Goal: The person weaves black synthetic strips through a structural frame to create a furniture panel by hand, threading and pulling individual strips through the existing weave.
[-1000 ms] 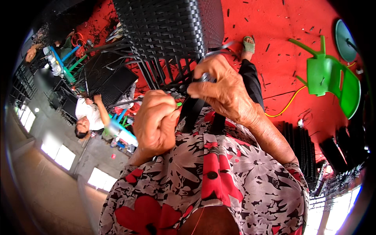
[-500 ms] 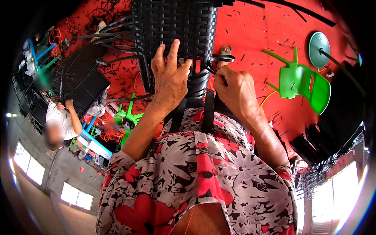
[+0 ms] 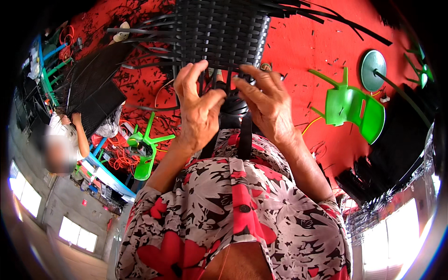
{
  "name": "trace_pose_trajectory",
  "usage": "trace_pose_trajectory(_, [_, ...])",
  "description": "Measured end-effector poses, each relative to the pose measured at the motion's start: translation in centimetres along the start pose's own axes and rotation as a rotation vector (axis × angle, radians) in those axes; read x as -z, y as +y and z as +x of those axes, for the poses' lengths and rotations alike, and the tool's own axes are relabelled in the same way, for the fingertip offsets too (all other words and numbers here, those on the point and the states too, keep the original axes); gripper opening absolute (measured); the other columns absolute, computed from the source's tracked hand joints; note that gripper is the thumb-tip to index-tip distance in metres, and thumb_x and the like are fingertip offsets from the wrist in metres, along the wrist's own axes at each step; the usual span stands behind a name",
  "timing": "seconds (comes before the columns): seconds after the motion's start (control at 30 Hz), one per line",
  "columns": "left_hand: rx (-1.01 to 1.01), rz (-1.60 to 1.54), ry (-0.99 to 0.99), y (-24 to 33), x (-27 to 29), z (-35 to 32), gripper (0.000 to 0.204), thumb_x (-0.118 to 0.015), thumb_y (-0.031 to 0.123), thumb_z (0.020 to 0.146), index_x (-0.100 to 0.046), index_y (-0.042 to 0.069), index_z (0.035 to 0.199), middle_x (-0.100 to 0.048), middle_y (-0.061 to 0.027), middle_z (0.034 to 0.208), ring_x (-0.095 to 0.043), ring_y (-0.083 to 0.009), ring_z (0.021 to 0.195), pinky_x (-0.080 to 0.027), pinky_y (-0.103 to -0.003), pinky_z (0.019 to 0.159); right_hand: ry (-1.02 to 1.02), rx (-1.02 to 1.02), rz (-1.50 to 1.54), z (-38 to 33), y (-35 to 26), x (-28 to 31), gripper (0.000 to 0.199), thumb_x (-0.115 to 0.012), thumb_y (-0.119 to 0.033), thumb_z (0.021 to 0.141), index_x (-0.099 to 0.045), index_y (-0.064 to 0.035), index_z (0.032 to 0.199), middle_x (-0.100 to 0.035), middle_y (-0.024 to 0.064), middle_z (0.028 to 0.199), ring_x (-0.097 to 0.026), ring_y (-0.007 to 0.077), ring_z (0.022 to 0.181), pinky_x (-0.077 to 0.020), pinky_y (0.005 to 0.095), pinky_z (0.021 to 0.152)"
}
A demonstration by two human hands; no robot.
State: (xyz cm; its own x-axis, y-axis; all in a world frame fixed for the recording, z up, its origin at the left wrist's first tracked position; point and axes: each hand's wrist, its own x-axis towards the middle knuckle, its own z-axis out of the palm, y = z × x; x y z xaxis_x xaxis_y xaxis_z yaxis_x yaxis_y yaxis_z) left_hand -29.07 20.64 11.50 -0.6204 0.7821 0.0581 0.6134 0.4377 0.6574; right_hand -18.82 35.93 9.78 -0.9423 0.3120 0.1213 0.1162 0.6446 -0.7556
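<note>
Red floor (image 3: 291, 44) flanks the weave (image 3: 219, 32). At its near edge, the left hand (image 3: 198, 109) spreads, gripping nothing I see; the right hand (image 3: 270, 105) half-curls, its hold unclear.

Woven panel (image 3: 219, 37) before hands (image 3: 198, 112), person (image 3: 82, 138) left, chair (image 3: 344, 106) right

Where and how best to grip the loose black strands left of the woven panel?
Likely a pinch on the free ends, coming from the left: the strands are thin, stick out leftward from the woven panel and fan apart with gaps between.
</note>
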Motion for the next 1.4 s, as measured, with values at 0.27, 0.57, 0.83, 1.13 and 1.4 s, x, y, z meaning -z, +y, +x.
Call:
trace_pose_trajectory(0.27, [0.081,0.077,-0.042,-3.9,-1.2,-1.2,0.026,-0.063,0.001,0.076,-0.063,0.006,0.101,-0.031,-0.0157,0.143,-0.029,-0.0409,0.128,-0.028,-0.051,0.103,-0.183,-0.307,0.277,0.3,0.8,-2.2,0.007,-0.064,-0.008,0.078,-0.064,-0.0011,0.08,-0.064,0.0147,0.073,-0.063,0.0338,0.065,-0.0497,0.0415,0.06])
trace_pose_trajectory(0.57, [0.032,0.35,-0.088,-4.5,-5.7,-0.2,0.015,-0.067,0.005,0.075,-0.065,0.009,0.089,-0.024,-0.0142,0.147,-0.02,-0.0422,0.131,-0.023,-0.059,0.101,-0.416,-0.321,-0.074,1.2,3.7,-3.4,0.011,-0.057,-0.009,0.079,-0.063,-0.0015,0.073,-0.062,0.0175,0.072,-0.061,0.0369,0.066,-0.0498,0.0426,0.06])
trace_pose_trajectory(0.83, [0.008,0.074,0.123,-1.3,-1.0,0.1,0.009,-0.07,0.002,0.07,-0.066,0.004,0.078,-0.042,-0.0164,0.135,-0.038,-0.036,0.124,-0.032,-0.043,0.101,-0.118,-0.187,0.434,0.4,0.9,-2.9,0.022,-0.065,-0.004,0.081,-0.064,-0.0033,0.103,-0.055,0.0171,0.117,-0.066,0.0303,0.08,-0.0532,0.0367,0.067])
trace_pose_trajectory(1.13, [0.117,0.194,0.024,-5.9,-2.9,-1.7,0.025,-0.062,-0.003,0.076,-0.067,0.005,0.1,-0.036,-0.0148,0.141,-0.034,-0.0355,0.127,-0.031,-0.044,0.103,-0.222,-0.439,0.253,2.1,1.2,-4.2,0.011,-0.064,-0.01,0.076,-0.065,0.0004,0.079,-0.064,0.0181,0.069,-0.065,0.0347,0.066,-0.0522,0.04,0.063])
trace_pose_trajectory(1.4, [0.089,0.22,-0.066,-6.1,-4.2,-1.1,0.022,-0.061,0.001,0.078,-0.067,0.005,0.099,-0.023,-0.0159,0.148,-0.022,-0.0379,0.132,-0.024,-0.047,0.106,-0.288,-0.392,0.06,2.8,1.8,-6.2,0.009,-0.063,-0.014,0.074,-0.066,-0.0056,0.076,-0.065,0.0153,0.071,-0.063,0.0373,0.068,-0.052,0.0443,0.064])
